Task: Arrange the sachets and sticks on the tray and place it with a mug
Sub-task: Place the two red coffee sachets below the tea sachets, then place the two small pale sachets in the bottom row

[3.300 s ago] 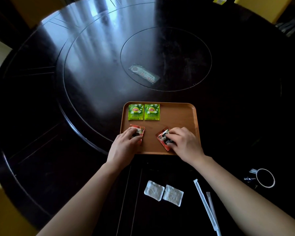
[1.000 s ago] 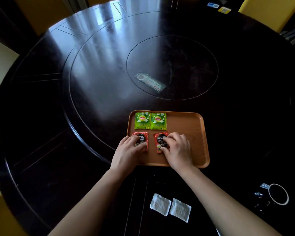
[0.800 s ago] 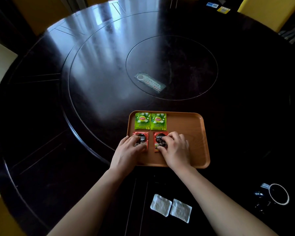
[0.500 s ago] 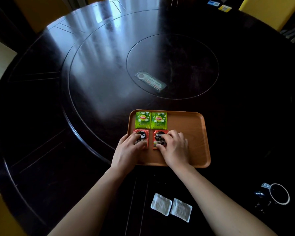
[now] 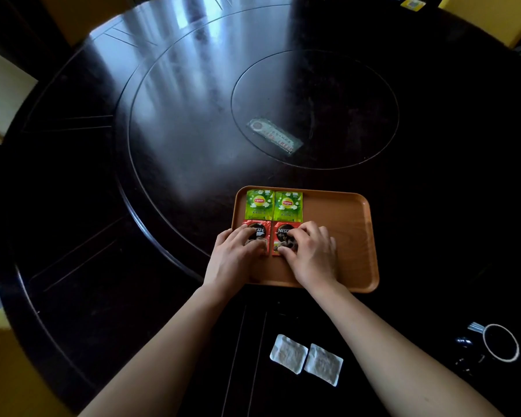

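Note:
An orange-brown tray [image 5: 346,236] lies on the dark round table. Two green Lipton sachets [image 5: 273,205] sit side by side in its far left corner. Right below them lie two red Nescafe sachets. My left hand [image 5: 235,257] presses its fingertips on the left red sachet [image 5: 257,231]. My right hand [image 5: 310,254] rests its fingers on the right red sachet [image 5: 283,236]. Both red sachets lie flat, edges touching. Two white sachets [image 5: 306,359] lie on the table near me. A dark mug with a white rim [image 5: 500,346] stands at the lower right.
A clear wrapped packet [image 5: 274,136] lies inside the table's centre ring. Yellow chairs [image 5: 487,16] stand around the table's far edge. The tray's right half is bare wood.
The right red sachet was turned upright and slid left until it lined up against the left one, under the green pair. Both hands stayed on the red sachets.

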Available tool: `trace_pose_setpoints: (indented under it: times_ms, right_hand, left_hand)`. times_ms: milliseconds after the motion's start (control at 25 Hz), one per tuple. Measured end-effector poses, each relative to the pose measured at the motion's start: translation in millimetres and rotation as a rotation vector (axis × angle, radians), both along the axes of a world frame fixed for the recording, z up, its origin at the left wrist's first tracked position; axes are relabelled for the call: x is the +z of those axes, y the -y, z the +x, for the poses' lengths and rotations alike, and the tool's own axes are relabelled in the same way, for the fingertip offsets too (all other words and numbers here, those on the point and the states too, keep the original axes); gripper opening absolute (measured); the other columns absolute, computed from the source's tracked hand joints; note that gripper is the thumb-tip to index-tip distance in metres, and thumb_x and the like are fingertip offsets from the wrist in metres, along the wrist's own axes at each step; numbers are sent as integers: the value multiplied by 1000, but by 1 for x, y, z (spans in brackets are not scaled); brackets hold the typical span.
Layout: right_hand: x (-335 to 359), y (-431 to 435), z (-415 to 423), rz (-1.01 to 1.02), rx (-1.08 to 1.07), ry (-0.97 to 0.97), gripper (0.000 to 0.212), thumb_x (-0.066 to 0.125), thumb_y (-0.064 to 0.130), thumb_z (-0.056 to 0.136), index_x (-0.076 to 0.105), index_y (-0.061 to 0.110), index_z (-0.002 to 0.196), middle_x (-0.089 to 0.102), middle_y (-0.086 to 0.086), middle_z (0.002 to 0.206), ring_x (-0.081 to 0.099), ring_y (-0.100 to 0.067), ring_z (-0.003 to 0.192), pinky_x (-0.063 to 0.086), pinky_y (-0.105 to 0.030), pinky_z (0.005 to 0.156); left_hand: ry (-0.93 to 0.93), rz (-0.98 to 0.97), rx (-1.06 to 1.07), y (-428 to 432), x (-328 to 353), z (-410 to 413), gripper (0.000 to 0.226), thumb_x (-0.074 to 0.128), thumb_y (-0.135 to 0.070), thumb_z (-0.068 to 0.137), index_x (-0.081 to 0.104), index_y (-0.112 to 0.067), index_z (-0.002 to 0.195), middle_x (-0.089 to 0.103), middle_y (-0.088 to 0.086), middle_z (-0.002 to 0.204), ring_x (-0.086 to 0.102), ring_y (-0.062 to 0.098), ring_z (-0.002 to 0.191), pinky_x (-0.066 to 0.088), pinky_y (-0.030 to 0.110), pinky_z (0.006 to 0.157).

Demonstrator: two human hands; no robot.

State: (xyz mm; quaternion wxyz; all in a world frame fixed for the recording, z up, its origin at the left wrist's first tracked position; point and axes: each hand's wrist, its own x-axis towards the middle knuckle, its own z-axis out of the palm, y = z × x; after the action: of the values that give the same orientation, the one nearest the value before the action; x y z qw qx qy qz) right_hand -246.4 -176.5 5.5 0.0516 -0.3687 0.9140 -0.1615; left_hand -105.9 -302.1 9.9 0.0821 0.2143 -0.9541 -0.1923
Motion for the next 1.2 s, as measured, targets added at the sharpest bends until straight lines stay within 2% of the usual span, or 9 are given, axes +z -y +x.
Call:
trace_pose_setpoints:
  times_ms: [120, 240, 400, 520, 680, 800, 920, 1080, 1200]
  right_hand:
    - [0, -1, 0, -34, -4, 19, 40, 77, 43, 75, 68, 21, 107, 59, -1, 105, 51, -26, 97, 44, -40, 78]
    - [7, -9, 0, -196, -17, 110, 35, 77, 34, 77, 70, 15, 105, 62, -5, 102, 53, -27, 94, 47, -41, 78]
    - [23, -57, 1, -403, -11, 131, 17, 77, 15, 79, 71, 11, 95, 66, -5, 91, 59, -22, 86, 49, -32, 77]
    - [26, -124, 22, -446, 0, 186, 9, 71, 13, 83, 70, 17, 92, 66, 4, 86, 61, -9, 82, 47, -17, 75]
    - [7, -192, 65, -236, -25, 332, 13, 74, 12, 80, 72, 20, 90, 65, 8, 83, 64, -11, 79, 50, -24, 72]
    - [-10, -206, 85, 6, 5, 399, 23, 70, 24, 85, 69, 20, 108, 62, 10, 99, 61, -13, 93, 46, -24, 76]
    - [-20, -206, 92, 64, 14, 358, 33, 64, 27, 88, 63, 20, 120, 57, 11, 111, 55, -11, 104, 47, -24, 80]
    - [-28, -198, 97, 176, 62, 303, 41, 58, 30, 88, 56, 22, 128, 51, 9, 116, 50, -14, 109, 51, -29, 76]
    - [-30, -194, 97, 201, 83, 297, 34, 61, 33, 86, 59, 24, 118, 53, 7, 109, 50, -17, 105, 49, -29, 78]
  left_hand:
    - [-16, -7, 12, -1, -3, 1, 28, 78, -23, 82, 74, -20, 110, 65, 15, 130, 55, 36, 127, 42, 50, 104]
    - [-48, -14, 13, -2, 2, 4, 28, 74, -23, 85, 74, -18, 112, 65, 15, 128, 56, 35, 126, 43, 50, 101]
    - [-176, -17, 72, -21, 15, 27, 21, 66, -20, 88, 72, -14, 108, 66, 8, 106, 61, 31, 93, 48, 42, 80]
    - [-219, 94, 36, -64, 11, 67, 14, 69, -13, 88, 72, -13, 102, 64, 4, 92, 60, 24, 82, 50, 37, 74]
    - [2, 211, 19, -121, -8, 100, 22, 78, -16, 81, 74, -16, 102, 65, 1, 89, 61, 23, 78, 54, 42, 69]
    - [150, 245, 31, -144, -22, 99, 40, 78, -23, 79, 70, -21, 119, 64, -2, 101, 60, 21, 89, 53, 39, 79]
    - [265, 192, 56, -152, -29, 89, 55, 76, -37, 79, 60, -30, 131, 58, -2, 111, 56, 21, 102, 46, 36, 87]
    - [357, 85, 56, -154, -31, 75, 49, 73, -48, 75, 61, -37, 122, 52, -2, 107, 53, 21, 100, 42, 35, 85]
    - [369, 47, 34, -156, -33, 75, 43, 73, -47, 75, 62, -32, 115, 52, -1, 108, 52, 23, 100, 44, 35, 83]
